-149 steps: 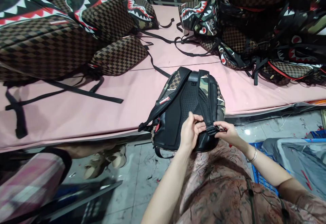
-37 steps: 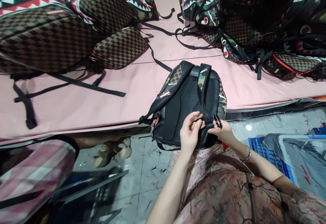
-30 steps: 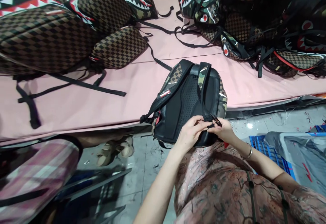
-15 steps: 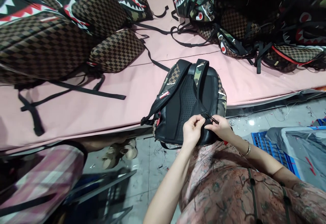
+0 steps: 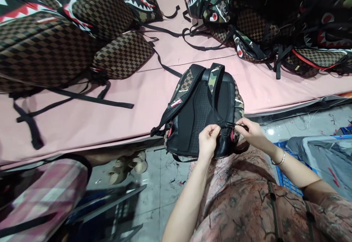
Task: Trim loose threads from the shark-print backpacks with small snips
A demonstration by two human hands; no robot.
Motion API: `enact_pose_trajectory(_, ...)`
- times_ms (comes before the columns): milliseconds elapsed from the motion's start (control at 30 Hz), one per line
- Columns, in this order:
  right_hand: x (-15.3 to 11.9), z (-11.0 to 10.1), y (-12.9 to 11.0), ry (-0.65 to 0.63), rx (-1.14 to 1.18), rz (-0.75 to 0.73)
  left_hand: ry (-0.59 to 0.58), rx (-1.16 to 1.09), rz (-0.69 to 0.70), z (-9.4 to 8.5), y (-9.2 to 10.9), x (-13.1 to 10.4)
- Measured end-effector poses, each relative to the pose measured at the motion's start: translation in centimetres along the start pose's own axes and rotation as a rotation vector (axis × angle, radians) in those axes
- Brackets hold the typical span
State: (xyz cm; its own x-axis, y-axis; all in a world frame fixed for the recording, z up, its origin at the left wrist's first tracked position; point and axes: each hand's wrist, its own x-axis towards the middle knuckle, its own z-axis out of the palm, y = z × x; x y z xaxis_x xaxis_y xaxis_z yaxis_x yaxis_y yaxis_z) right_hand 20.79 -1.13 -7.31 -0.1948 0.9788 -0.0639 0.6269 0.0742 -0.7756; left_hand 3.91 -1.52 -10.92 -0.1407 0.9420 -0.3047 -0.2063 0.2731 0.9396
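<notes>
A small black backpack (image 5: 188, 139) lies back side up at the edge of the pink-covered table (image 5: 148, 91), its padded shoulder straps with checkered and camouflage patches on top. My left hand (image 5: 208, 141) is closed in a pinch on the black webbing strap (image 5: 223, 124) at the lower right of the pack. Just right of it, my right hand (image 5: 252, 134) grips slim black tweezers (image 5: 243, 126), their two thin prongs pointing left at the strap. The fingertips hide part of the strap and its buckle.
Checkered backpacks with shark-mouth prints (image 5: 52, 51) are piled at the left, and more bags (image 5: 258, 25) at the right. A person in plaid clothing (image 5: 55, 190) is at lower left. A blue plastic crate (image 5: 288, 178) stands at the right on the tiled floor, beside grey plastic sheeting (image 5: 316, 161).
My right hand has moved right and slightly up with the tweezers, away from my left hand. The left hand stays pinched at nearly the same place on the strap.
</notes>
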Motion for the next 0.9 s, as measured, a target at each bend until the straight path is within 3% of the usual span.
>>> enact_pose_trajectory(267,3.3,-2.0,0.1,-0.306,-0.192,-0.174,-0.030,-0.038,-0.053,0.0,0.8,0.1)
enact_pose_trajectory(533,5.6,-2.8,-0.6,-0.459,-0.276,-0.301,-0.052,-0.063,-0.134,-0.2,0.6,0.6)
enact_pose_trajectory(900,7.2,-2.0,1.6,-0.641,-0.032,-0.296,-0.080,-0.105,-0.225,-0.3,0.8,1.0)
